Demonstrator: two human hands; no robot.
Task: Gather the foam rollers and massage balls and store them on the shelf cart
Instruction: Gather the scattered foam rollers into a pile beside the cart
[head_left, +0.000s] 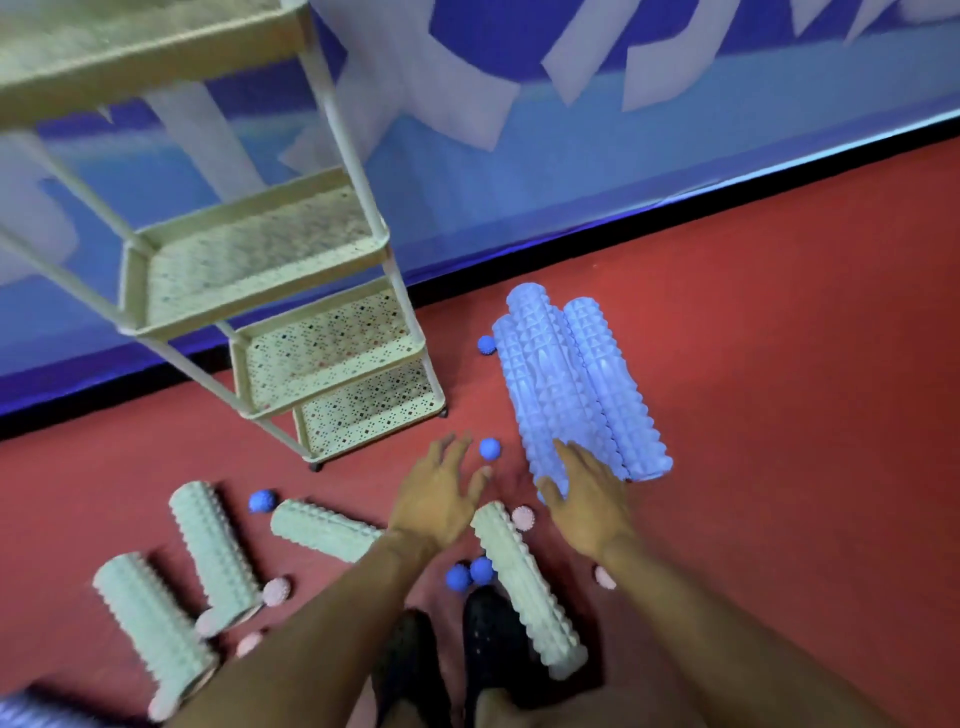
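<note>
While both hands reach down with nothing in them, the gathering looks barely begun: every tier of the cream perforated metal shelf cart (270, 260) that shows is bare. The left hand (441, 499) has its fingers (457, 447) spread apart, just short of a small blue spiky massage ball (489, 448) lying beyond their tips on the red floor (779, 364). The right hand (587, 499), fingers also apart, hovers at the near end of a bundle of light blue ridged foam rollers (576, 384); whether it touches them I cannot tell. Pale green ridged foam rollers (213, 545) lie near the wrists and off to the left of the fingers, with pink spiky massage balls (275, 591) scattered among them. Next, I judge, the fingers must close round a blue roller and lift it to the cart, beyond and left of the left fingers.
</note>
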